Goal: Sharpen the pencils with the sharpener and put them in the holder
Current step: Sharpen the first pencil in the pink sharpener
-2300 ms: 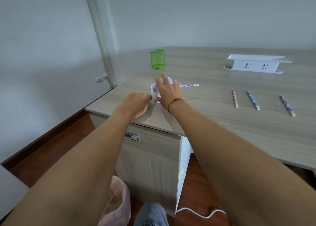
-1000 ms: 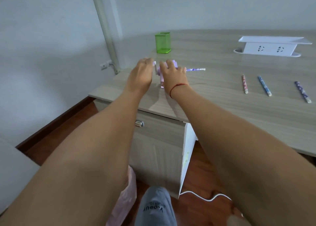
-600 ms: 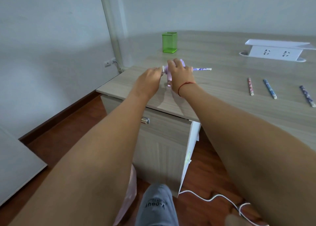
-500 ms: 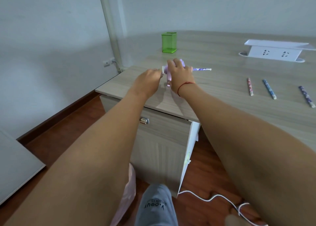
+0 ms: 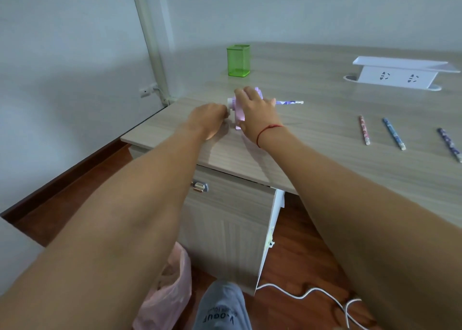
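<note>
Lilac plastic sharpener (image 5: 237, 113) stands near the left front corner of the table (image 5: 325, 162), with one pencil (image 5: 290, 102) lodged in it and pointing right. The right hand (image 5: 256, 109) clasps its body from above. The left hand (image 5: 207, 119) is curled at the crank (image 5: 229, 102), apparently gripping it. Behind, the green holder (image 5: 238, 60) appears empty. Three pencils (image 5: 393, 133) lie untouched, well to the right. Judgement: the first pencil is being sharpened; nearly all remains.

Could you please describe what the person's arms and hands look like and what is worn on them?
The left forearm and right forearm are bare, no sleeves in view. A thin red string bracelet circles the wrist of the right hand; the left hand and its wrist show nothing worn. No gloves.
</note>
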